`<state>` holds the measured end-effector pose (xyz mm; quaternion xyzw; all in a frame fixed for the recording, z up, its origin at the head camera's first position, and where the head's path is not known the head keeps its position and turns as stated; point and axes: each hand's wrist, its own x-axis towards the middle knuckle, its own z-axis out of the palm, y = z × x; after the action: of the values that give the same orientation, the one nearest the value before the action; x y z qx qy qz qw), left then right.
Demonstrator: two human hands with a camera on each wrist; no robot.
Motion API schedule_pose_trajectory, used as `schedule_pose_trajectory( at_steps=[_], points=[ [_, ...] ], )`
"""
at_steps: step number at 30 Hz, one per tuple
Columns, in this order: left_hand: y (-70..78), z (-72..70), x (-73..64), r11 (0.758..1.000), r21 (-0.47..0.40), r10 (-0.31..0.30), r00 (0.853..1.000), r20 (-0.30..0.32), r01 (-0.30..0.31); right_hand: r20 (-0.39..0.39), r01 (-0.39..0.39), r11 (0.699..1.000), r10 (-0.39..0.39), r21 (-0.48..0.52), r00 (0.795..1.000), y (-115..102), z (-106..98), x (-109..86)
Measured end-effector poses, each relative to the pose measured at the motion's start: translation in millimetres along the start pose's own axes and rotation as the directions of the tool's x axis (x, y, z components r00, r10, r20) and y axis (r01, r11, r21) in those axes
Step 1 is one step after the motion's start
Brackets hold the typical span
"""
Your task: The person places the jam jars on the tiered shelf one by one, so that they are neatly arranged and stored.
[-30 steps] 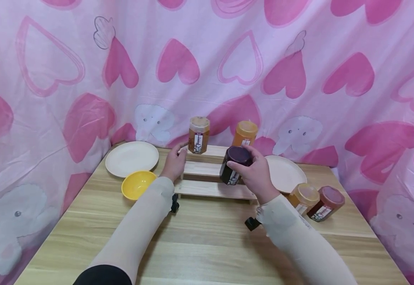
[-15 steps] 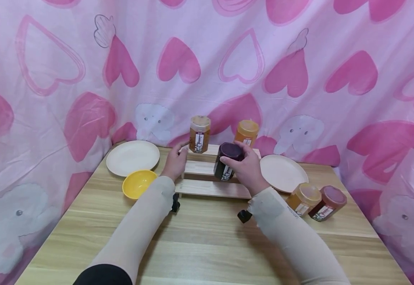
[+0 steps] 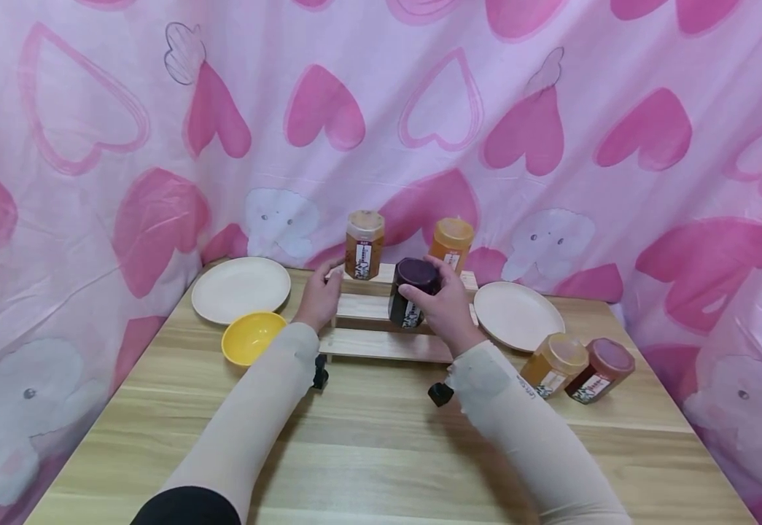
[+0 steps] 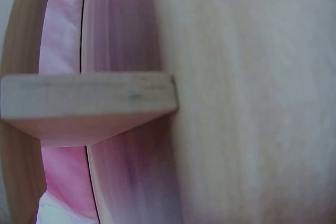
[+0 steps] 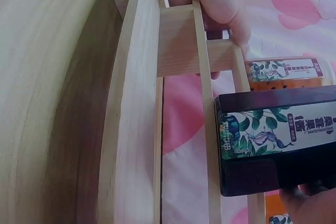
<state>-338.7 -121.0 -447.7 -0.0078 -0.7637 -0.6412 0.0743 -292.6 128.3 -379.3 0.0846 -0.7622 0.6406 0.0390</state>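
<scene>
My right hand (image 3: 449,305) grips a dark purple hexagonal jar (image 3: 412,292), thumb on the near side. It holds the jar upright at the middle step of a three-step wooden rack (image 3: 387,344). In the right wrist view, the base of the dark jar (image 5: 278,140) is right at a shelf edge. My left hand (image 3: 319,297) holds the rack's left end; the right wrist view shows its thumb and fingertips around the end. On the top step stand an amber jar (image 3: 364,246) at left and an orange-yellow jar (image 3: 451,244) at right, partly behind the dark jar.
A yellow bowl (image 3: 253,339) and a cream plate (image 3: 241,290) are left of the rack. Another cream plate (image 3: 518,316) lies to the right, with a honey-coloured jar (image 3: 554,364) and a red jar (image 3: 600,372) in front. A pink heart-patterned curtain (image 3: 381,109) hangs behind the table.
My right hand has carried the dark jar left and slightly away from me, to the middle step. My left hand has stayed at the rack's left end.
</scene>
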Motion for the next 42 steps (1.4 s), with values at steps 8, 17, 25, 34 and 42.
schedule_pose_trajectory(
  at_steps=[8, 17, 25, 34, 42],
  points=[
    [0.6, -0.6, 0.4, 1.0, 0.004, -0.015, 1.0, -0.001, 0.015, 0.023, 0.003, 0.999, -0.002, -0.036, 1.0, 4.2, -1.3, 1.7],
    [0.0, 0.2, 0.8, 1.0, 0.014, 0.011, 0.999, -0.032, -0.011, 0.005, 0.033, 0.998, -0.033, -0.056, 0.999, 9.5, 1.7, 6.3],
    [-0.6, 0.9, 1.4, 1.0, 0.008, -0.008, 1.0, -0.019, 0.008, -0.011, 0.021, 0.998, -0.022, -0.056, 1.0, 9.9, 3.0, 9.1],
    [1.7, -1.8, 1.6, 1.0, 0.009, -0.012, 1.0, 0.003, 0.012, -0.017, 0.038, 0.998, -0.039, -0.043, 0.999, 8.4, 5.5, 9.9],
    [0.3, -0.9, -0.3, 1.0, -0.006, -0.021, 1.0, 0.014, 0.021, -0.028, 0.026, 0.998, -0.027, -0.049, 0.999, 8.4, 6.4, 7.4]
  ],
)
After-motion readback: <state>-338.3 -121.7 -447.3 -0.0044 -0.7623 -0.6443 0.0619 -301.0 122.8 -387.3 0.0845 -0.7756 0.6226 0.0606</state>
